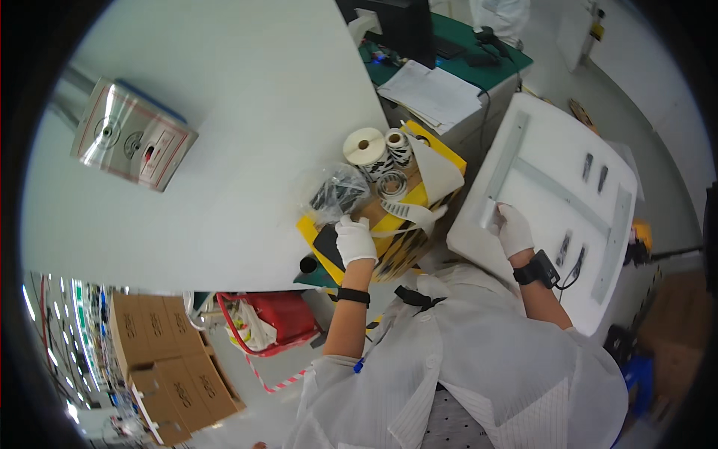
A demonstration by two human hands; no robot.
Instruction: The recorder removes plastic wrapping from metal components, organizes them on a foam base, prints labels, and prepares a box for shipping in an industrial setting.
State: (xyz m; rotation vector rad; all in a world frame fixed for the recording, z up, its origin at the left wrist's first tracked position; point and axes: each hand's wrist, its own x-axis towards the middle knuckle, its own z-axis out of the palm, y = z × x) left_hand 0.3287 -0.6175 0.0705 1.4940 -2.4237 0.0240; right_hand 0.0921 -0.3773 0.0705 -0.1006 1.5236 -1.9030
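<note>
My left hand [355, 240], in a white glove, is closed with curled fingers at the lower edge of a clear plastic bag [338, 188] with dark contents. What its fingers hold, if anything, is hidden. The bag lies on a carton [407, 251] edged in yellow and black, beside label rolls [364, 147]. My right hand [514, 232], also gloved, pinches the near end of an H-shaped metal frame [565, 196]. That frame lies on a white foam board [479, 168]. Small dark packets [587, 166] rest on the board on either side of the crossbar.
Behind the carton, papers [432, 93] and a monitor [396, 30] stand on a green-topped desk [490, 69]. A white wall [247, 150] with a metal box [134, 136] fills the left. Below it are a red bin [280, 318] and stacked cartons [168, 359]. Another person [499, 16] stands beyond the desk.
</note>
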